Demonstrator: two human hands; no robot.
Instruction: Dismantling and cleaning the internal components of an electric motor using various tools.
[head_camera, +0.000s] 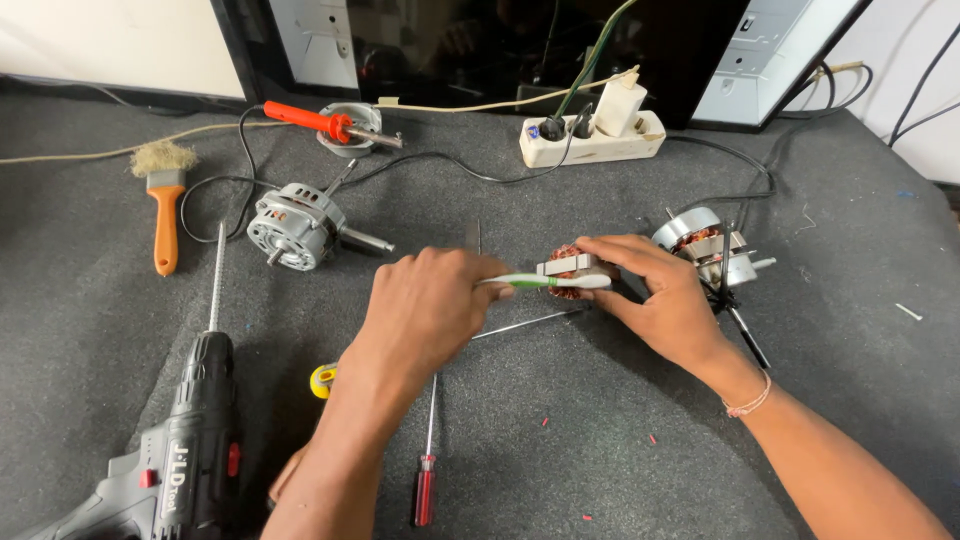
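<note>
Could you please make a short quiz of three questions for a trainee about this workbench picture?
1. True or false: the left hand holds a toothbrush against the motor stator.
2. Which tool lies at the table's far left? A. paintbrush B. hammer C. pliers
3. What does the right hand grip?

Key
1. True.
2. A: the paintbrush with an orange handle.
3. The motor stator with copper windings.
</note>
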